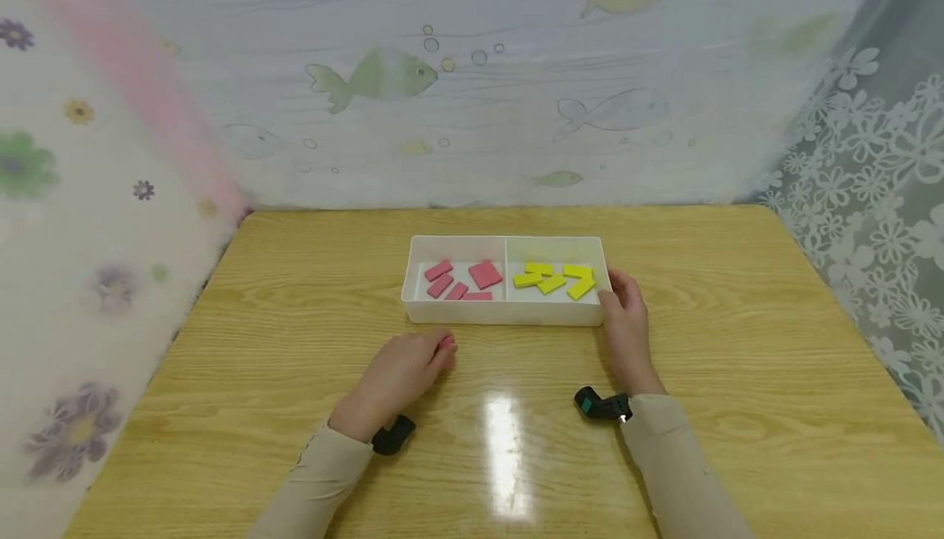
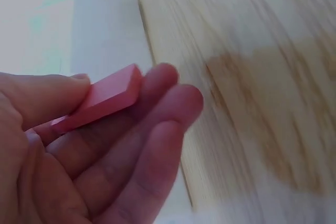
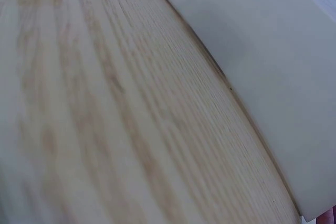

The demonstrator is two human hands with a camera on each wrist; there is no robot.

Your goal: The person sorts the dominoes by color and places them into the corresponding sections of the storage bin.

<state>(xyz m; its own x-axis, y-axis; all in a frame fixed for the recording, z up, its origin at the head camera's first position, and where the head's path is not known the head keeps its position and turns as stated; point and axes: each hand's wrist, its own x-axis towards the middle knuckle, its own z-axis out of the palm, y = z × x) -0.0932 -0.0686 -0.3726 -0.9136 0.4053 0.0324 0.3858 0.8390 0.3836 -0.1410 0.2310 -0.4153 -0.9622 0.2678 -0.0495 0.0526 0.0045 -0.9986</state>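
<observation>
My left hand (image 1: 401,371) is in front of the white two-compartment box (image 1: 509,314), near its left half. It pinches a small pink block (image 2: 113,93) between thumb and fingers, seen best in the left wrist view. My right hand (image 1: 627,318) holds the box at its right end, the thumb at the front corner and the fingers along the right side. Several pink blocks (image 1: 440,285) lie in the left compartment, two of them side by side. Several yellow blocks (image 1: 551,283) are scattered in the right compartment, some overlapping.
The box stands on a wooden table (image 1: 310,269) with rounded far corners. Behind it hangs a pale fish-patterned backdrop (image 1: 501,129). Flowered curtains (image 1: 81,277) close off the left side, and lace-like white flowers cover the right. A black wrist camera (image 1: 601,404) sits at the right sleeve.
</observation>
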